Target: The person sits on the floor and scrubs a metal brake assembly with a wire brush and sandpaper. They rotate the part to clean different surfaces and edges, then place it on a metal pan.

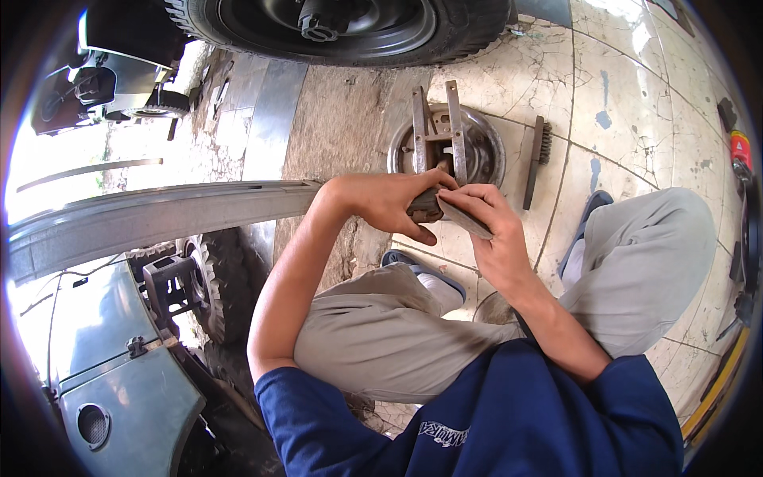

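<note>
Against left hand [387, 205], dark part [424, 207], in right hand [497, 238], gray piece [467, 220]

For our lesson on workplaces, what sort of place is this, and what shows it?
Probably a vehicle repair workshop: a large wheel is ahead, a grey-green vehicle body at left, and a brush lies on the tiled floor.

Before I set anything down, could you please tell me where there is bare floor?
The widest bare patch is the tiled floor between the wire brush and the red container. A narrow strip separates the brush from the round metal part. It is crowded around the left hand and right hand, and at lower left, by the green panel.
</note>
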`<state>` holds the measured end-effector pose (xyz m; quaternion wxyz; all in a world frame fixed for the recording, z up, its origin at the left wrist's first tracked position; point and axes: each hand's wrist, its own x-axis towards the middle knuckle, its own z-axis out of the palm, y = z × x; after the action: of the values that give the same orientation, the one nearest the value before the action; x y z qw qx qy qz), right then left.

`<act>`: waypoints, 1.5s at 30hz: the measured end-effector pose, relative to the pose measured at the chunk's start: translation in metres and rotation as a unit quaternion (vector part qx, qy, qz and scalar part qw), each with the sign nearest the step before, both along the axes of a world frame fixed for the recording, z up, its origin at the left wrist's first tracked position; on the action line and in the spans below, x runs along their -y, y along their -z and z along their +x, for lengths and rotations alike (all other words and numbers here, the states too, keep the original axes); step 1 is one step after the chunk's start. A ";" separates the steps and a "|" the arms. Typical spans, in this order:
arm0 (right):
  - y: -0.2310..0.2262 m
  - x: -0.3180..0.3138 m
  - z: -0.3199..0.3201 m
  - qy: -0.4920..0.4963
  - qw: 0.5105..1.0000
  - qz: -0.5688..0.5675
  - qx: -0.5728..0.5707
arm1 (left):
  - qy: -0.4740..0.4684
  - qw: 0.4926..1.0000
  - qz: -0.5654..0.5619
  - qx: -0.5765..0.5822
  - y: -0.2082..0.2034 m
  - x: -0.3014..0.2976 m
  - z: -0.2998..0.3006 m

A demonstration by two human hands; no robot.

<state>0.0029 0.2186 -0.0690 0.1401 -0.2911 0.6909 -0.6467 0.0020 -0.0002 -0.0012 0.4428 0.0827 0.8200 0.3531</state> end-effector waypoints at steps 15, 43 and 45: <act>-0.008 -0.002 0.002 0.008 1.000 0.001 -0.015 | 0.015 1.000 -0.026 0.003 -0.009 -0.006 -0.003; 0.023 -0.002 0.002 0.009 0.999 0.031 -0.033 | 0.037 0.999 0.012 -0.012 0.004 0.001 -0.004; 0.051 -0.004 -0.002 -0.029 0.997 0.056 0.043 | 0.073 0.996 -0.011 -0.058 0.012 0.010 -0.004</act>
<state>0.0006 0.2225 -0.1199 0.2043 -0.2744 0.7107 -0.6147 -0.0019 -0.0106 -0.0133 0.4198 0.1578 0.8399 0.3055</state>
